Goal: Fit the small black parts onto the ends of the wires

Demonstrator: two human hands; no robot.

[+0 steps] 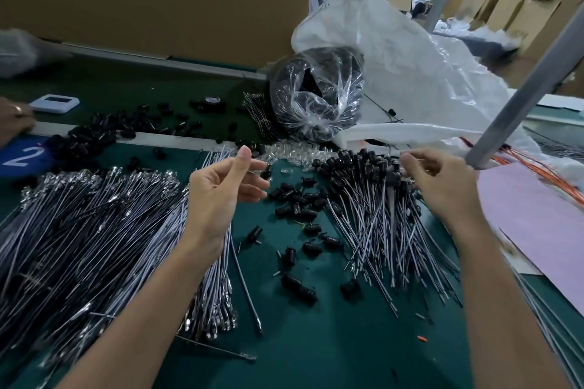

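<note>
Two bare hands hovered over a dark green table top [300, 344] strewn with parts. The left hand [224, 189] was raised palm-up with its thumb upright and its fingers half curled, and one small black part lay just at its fingertips; whether it was pinched could not be told. The right hand [445, 183] had its fingertips bunched together over the far end of the right-hand pile, and whether they gripped anything could not be told. To the left lay a broad heap of thin grey wires with bare metal ends [94, 230], reaching under the left wrist. To the right lay a fanned pile of grey wires with black parts fitted on their far ends [379, 205]. Between the two, loose small black cylindrical parts [300, 196] were scattered on the green surface, more of them farther left. Small clear plastic pieces [294, 151] sat just beyond the hands. Farther off stood a clear plastic bag of black items [316, 91] against a crumpled white sack [410, 50]. A pale pink sheet [537, 218] lay at the right, near thin orange wires [537, 164] and a slanting grey metal post [521, 95]
</note>
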